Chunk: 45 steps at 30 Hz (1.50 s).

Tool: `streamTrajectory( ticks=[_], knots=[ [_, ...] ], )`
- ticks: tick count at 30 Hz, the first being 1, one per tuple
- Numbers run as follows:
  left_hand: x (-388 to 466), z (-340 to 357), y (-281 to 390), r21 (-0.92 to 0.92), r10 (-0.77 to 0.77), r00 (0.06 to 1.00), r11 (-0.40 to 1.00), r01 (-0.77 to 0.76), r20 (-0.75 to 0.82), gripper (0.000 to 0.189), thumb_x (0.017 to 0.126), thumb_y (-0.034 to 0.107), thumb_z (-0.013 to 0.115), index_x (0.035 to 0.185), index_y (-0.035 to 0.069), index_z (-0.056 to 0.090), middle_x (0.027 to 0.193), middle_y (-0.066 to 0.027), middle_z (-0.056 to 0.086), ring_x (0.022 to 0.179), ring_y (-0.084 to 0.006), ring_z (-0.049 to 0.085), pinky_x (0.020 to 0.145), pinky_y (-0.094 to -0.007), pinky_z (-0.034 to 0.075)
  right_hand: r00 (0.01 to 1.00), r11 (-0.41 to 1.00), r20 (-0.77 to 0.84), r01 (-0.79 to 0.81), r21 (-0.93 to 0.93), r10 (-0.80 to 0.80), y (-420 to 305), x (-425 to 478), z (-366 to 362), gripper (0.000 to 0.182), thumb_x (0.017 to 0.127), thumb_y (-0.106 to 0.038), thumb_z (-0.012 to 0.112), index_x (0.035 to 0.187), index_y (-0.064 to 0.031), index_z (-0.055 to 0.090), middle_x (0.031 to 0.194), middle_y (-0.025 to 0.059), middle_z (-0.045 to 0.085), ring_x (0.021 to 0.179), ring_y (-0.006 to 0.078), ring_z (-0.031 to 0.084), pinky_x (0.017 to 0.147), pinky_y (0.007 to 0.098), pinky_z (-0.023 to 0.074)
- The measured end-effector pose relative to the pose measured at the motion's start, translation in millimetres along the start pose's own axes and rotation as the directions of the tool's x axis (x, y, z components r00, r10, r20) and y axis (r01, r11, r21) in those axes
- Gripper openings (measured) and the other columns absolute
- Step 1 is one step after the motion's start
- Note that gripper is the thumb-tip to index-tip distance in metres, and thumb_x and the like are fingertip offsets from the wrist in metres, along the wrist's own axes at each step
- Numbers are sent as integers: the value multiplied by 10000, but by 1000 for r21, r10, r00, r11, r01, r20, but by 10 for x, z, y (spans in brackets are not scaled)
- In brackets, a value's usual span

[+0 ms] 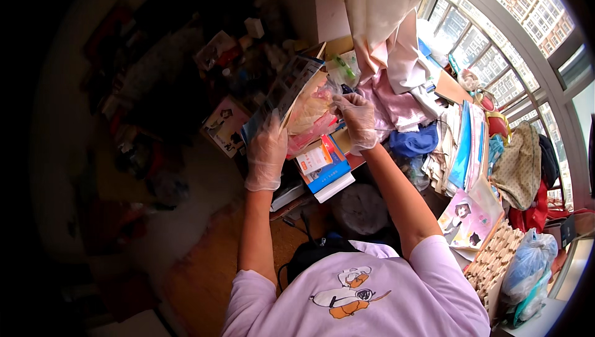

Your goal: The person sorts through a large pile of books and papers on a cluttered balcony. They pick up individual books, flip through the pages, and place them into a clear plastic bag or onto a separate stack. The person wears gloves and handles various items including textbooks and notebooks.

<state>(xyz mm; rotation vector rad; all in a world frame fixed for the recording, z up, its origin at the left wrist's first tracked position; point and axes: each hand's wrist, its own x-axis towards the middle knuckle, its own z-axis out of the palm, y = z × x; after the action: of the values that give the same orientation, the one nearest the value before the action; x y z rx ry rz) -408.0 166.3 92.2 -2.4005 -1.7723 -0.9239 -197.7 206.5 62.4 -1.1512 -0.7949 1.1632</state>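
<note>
Both my hands wear thin clear plastic gloves. My left hand (267, 155) grips the near edge of an upright flat item with a dark printed cover (297, 76), perhaps a book or folder. Beside that cover lies a crumpled bundle of thin yellowish and pink material (309, 116), which looks like plastic bags. My right hand (357, 120) has its fingertips pinched together at the bundle's right side, on a bit of clear plastic film (331, 89). Below the bundle are a white and orange box (314, 159) and a blue box or book (331, 176).
A picture card (224, 125) lies left of my hands. At right are pink cloth (393, 104), blue cloth (413, 140), stacked papers and folders (460, 146), a woven basket (495, 253) and a tied blue plastic bag (530, 262). A curtain (381, 7) hangs near the window.
</note>
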Motion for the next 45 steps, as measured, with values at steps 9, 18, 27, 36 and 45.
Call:
streamTrajectory(
  ticks=[9, 18, 27, 36, 45],
  knots=[
    [28, -86, 66, 33, -1, 1000, 999, 0, 28, 319, 906, 116, 535, 1205, 4, 540, 1091, -193, 649, 897, -364, 653, 719, -430, 554, 980, 927, 56, -161, -339, 191, 391, 380, 125, 217, 891, -191, 647, 873, 23, 678, 622, 59, 623, 485, 125, 564, 474, 249, 445],
    [-260, 465, 400, 391, 86, 964, 902, -182, 250, 444, 899, 151, 551, 1307, -17, 502, 1271, -169, 565, 1165, -311, 558, 936, -395, 493, 996, 988, -42, 78, -135, -84, 493, -135, -492, 219, 898, -139, 596, 1057, 1, 652, 768, 33, 651, 664, 87, 606, 615, 241, 482],
    [-423, 672, 575, 274, 155, 962, 937, -215, 226, 620, 877, 277, 652, 1383, 5, 418, 1383, -194, 476, 1254, -361, 478, 999, -470, 429, 700, 583, -337, 139, -801, -630, 378, -1598, -2928, 213, 906, -113, 606, 1111, -60, 637, 885, 114, 702, 784, 276, 681, 707, 353, 530],
    [-862, 1368, 2758, -635, 228, 749, 707, 312, 622, 345, 970, 231, 567, 1180, -40, 610, 1150, -172, 659, 1058, -259, 627, 942, -332, 456, 892, 45, -345, -347, -937, -294, 800, -2483, -4023, 660, 971, -376, 407, 1518, -57, 220, 1577, 154, 200, 1460, 298, 188, 1167, 450, 138],
    [-2008, 2687, 3713, -208, 142, 154, 582, 786, 978, 287, 914, 290, 647, 741, 61, 656, 655, 31, 560, 551, -52, 450, 501, -233, 354, 914, -81, -329, -356, -931, -238, 736, -3062, -4587, 642, 966, -389, 413, 1509, -80, 264, 1589, 82, 202, 1472, 260, 158, 1170, 446, 121]
  ],
)
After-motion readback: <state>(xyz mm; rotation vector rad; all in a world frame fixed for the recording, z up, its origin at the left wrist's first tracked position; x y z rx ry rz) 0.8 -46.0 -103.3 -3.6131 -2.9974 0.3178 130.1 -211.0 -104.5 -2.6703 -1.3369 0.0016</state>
